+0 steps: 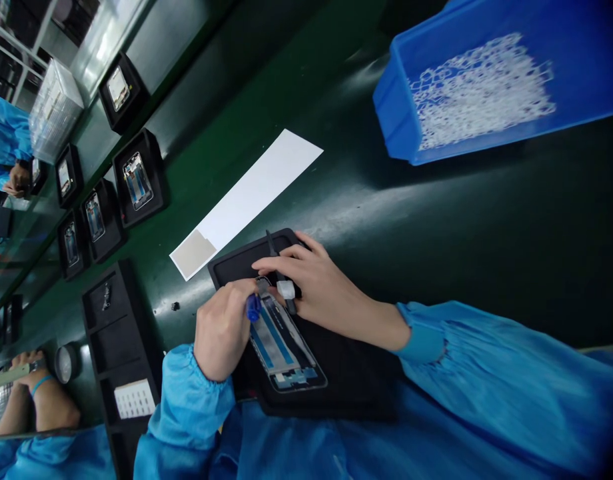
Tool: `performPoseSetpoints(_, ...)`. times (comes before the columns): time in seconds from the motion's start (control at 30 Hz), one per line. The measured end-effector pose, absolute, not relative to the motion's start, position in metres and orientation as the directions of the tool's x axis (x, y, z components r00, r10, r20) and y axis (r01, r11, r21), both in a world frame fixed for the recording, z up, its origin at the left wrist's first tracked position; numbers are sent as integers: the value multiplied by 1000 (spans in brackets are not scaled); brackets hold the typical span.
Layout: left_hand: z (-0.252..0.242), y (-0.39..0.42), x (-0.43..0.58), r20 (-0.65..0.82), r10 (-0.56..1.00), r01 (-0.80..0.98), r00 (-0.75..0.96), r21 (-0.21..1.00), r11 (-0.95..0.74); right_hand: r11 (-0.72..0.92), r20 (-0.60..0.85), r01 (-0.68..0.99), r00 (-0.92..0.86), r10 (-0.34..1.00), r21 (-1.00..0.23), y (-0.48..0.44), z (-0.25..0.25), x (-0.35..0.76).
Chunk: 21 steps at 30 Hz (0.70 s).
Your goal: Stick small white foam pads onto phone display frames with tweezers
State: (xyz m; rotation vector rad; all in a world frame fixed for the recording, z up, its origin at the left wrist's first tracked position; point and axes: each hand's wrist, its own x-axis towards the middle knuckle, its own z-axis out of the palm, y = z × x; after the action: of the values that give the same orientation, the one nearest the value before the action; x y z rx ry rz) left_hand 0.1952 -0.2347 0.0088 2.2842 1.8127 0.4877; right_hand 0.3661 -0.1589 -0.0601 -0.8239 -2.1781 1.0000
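Phone (274, 345) lies open in its tray (236, 264)

The phone sits just below the fingers, long axis slanting from them toward the worker's body. The left hand (219, 330) is nearer, at the far end, pinching a blue piece (253, 308); the right hand (326, 287), beside the long edge, grasps a black stick (272, 245). Inside, the phone shows grey, with 2 blue strips (280, 336).

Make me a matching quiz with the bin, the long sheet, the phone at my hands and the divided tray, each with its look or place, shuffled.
1. Bin
2. Sheet
3. Phone
4. Divided tray

A. White, with a beige patch
B. Holding a white card
C. Blue, with white pieces inside
D. Lying in a black tray

Pairs: 1-C, 2-A, 3-D, 4-B
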Motion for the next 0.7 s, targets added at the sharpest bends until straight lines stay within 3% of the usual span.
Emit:
performPoseSetpoints(0.13,2,-235,192,146,984,869,98,470,-156,534,270,279,-626,731,-798,-159,-61,366)
performPoseSetpoints(0.23,-1,-240,187,268,946,721,-185,691,-55,539,276,274,-629,727,-797,-158,-61,366)
performPoseSetpoints(0.3,0,-245,183,375,871,655,-318,751,-84,539,281,265,-629,725,-799,-158,-61,366)
performPoseSetpoints(0.37,1,-252,181,420,872,742,-250,662,-106,540,286,258,-628,723,-801,-159,-62,365)
performPoseSetpoints(0.47,-4,-259,184,295,955,949,17,295,-108,544,284,266,-630,723,-795,-159,-64,366)
performPoseSetpoints(0.57,-14,-261,188,196,968,988,154,-21,-153,552,280,283,-632,722,-785,-160,-65,366)
performPoseSetpoints(0.7,-18,-257,190,122,971,972,204,-140,-187,555,280,287,-633,721,-781,-160,-68,365)
